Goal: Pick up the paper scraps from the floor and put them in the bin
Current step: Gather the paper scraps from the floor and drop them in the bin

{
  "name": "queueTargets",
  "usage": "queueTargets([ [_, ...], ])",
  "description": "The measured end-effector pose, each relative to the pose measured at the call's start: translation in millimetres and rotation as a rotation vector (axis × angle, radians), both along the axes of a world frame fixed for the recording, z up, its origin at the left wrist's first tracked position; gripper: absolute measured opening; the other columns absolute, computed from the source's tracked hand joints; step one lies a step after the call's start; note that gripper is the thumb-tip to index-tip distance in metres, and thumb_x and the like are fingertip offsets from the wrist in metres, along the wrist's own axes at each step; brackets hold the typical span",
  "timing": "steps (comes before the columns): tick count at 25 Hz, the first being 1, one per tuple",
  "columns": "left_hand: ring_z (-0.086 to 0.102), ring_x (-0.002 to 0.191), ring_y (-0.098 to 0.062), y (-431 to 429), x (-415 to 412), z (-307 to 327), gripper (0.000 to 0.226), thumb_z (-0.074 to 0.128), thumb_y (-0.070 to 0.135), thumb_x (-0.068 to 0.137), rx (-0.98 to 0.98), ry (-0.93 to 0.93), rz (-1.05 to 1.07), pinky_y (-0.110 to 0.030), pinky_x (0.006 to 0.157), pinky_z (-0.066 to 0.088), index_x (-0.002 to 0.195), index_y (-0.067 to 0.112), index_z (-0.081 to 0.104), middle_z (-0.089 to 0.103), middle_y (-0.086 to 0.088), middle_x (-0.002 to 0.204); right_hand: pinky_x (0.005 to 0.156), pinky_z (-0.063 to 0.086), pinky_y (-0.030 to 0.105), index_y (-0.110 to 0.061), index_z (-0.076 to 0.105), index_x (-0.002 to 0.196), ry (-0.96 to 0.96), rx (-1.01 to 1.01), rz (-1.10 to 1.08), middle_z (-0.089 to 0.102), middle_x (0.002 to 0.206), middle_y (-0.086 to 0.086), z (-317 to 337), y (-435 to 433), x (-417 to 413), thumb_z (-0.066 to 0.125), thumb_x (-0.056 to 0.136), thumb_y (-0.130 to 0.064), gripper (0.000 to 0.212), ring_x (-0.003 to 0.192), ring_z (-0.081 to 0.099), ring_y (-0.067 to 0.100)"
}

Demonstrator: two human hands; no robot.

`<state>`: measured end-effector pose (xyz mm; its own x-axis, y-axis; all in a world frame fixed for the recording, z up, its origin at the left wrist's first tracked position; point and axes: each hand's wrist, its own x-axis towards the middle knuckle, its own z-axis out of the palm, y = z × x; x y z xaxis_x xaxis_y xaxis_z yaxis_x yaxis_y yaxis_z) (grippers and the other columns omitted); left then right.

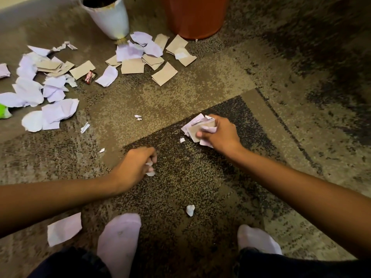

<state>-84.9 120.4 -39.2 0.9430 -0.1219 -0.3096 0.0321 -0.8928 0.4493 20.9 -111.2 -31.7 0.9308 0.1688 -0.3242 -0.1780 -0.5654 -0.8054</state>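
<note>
My right hand [219, 135] is closed around a bunch of white and brown paper scraps [195, 127] just above the carpet. My left hand [136, 164] is curled low over the carpet with small white paper bits [150, 173] pinched in its fingers. An orange bin [195, 17] stands at the top centre. Many white scraps [58, 111] lie at the far left and brown card pieces [164, 74] near the bin. Single white scraps lie by my feet [190, 210] and at the lower left [64, 228].
A white pot [110, 19] stands left of the orange bin. A red sweet wrapper [90, 77] lies among the scraps, and a green object [4, 111] shows at the left edge. My two white-socked feet [120, 237] stand at the bottom on patterned carpet.
</note>
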Motion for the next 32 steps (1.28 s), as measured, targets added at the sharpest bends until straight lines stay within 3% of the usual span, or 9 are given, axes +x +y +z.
queueTargets([
  [4,0.059,0.088,-0.003,-48.2,-18.4,8.6,0.033,0.057,0.031,0.082,-0.152,0.059,-0.390,-0.017,0.076,0.054,0.112,0.039,0.049,0.047,0.020,0.114,0.062,0.038,0.011,-0.018,0.070,0.103,-0.002,-0.010,-0.001,0.073,0.097,0.000,0.1,-4.0,-0.8,0.078,0.074,-0.016,0.030,0.085,0.061,0.007],
  [6,0.061,0.088,-0.004,-72.3,-30.2,5.2,0.043,0.059,0.022,0.082,-0.154,0.077,-0.622,-0.018,0.077,0.055,0.120,0.037,0.047,0.045,0.014,0.122,0.067,0.037,0.011,-0.018,0.069,0.106,0.004,-0.020,0.000,0.073,0.102,0.002,0.0,-5.3,-1.6,0.078,0.075,-0.016,0.032,0.087,0.060,0.007],
  [9,0.062,0.085,-0.012,-88.4,-34.3,-2.6,0.040,0.062,0.002,0.081,-0.123,0.019,-0.849,-0.027,0.069,0.056,0.117,0.019,0.055,0.054,-0.002,0.113,0.058,0.037,0.008,-0.016,0.069,0.105,0.004,-0.022,0.041,0.073,0.102,0.002,0.1,-6.2,-5.0,0.078,0.075,-0.016,0.032,0.087,0.060,0.007],
  [12,0.062,0.079,-0.014,-87.9,-26.6,-0.9,0.020,0.059,0.004,0.081,-0.139,-0.028,-0.904,-0.028,0.060,0.053,0.098,0.015,0.057,0.056,-0.003,0.097,0.056,0.038,0.007,-0.016,0.069,0.104,-0.018,-0.031,0.058,0.073,0.099,0.001,1.1,-10.2,-6.8,0.079,0.075,-0.017,0.031,0.088,0.063,0.009],
  [16,0.056,0.083,-0.003,-85.0,-0.7,0.1,0.032,0.046,-0.001,0.082,-0.122,-0.169,-0.491,-0.015,0.067,0.055,0.099,0.026,0.046,0.055,0.008,0.097,0.056,0.037,0.004,-0.017,0.070,0.102,-0.020,-0.035,0.009,0.073,0.097,0.000,2.5,-19.5,-5.0,0.079,0.074,-0.017,0.030,0.084,0.061,0.007],
  [20,0.060,0.081,-0.013,-75.0,61.6,-3.7,0.033,0.063,0.000,0.082,-0.053,-0.220,-0.042,-0.014,0.066,0.049,0.109,0.015,0.050,0.064,-0.001,0.097,0.056,0.035,-0.006,-0.016,0.071,0.100,-0.032,-0.031,0.008,0.074,0.095,0.002,2.0,-25.1,-6.6,0.079,0.073,-0.015,0.028,0.081,0.062,0.007],
  [22,0.064,0.089,-0.028,-66.6,84.8,-4.9,0.027,0.065,0.005,0.081,0.028,-0.112,0.000,-0.036,0.079,0.054,0.106,0.008,0.054,0.067,-0.014,0.099,0.054,0.035,-0.006,-0.016,0.070,0.099,-0.030,-0.041,0.031,0.074,0.094,0.001,1.8,-25.1,-9.2,0.079,0.074,-0.015,0.027,0.081,0.061,0.007],
  [25,0.064,0.086,-0.034,-63.3,94.7,-4.1,0.008,0.058,0.008,0.086,0.172,-0.079,-0.116,-0.043,0.079,0.054,0.094,0.006,0.059,0.063,-0.017,0.095,0.053,0.034,-0.006,-0.016,0.070,0.099,-0.036,-0.051,0.041,0.070,0.087,-0.002,1.1,-26.5,-11.5,0.078,0.074,-0.015,0.026,0.076,0.059,0.006],
  [32,0.063,0.093,-0.030,-63.1,112.0,11.7,0.013,0.053,0.004,0.088,0.188,-0.021,-0.134,-0.028,0.078,0.046,0.094,0.004,0.064,0.065,-0.017,0.099,0.054,0.037,0.007,-0.017,0.070,0.101,-0.007,-0.020,-0.024,0.067,0.085,-0.005,12.1,-36.8,-2.0,0.079,0.074,-0.016,0.029,0.080,0.060,0.008],
])
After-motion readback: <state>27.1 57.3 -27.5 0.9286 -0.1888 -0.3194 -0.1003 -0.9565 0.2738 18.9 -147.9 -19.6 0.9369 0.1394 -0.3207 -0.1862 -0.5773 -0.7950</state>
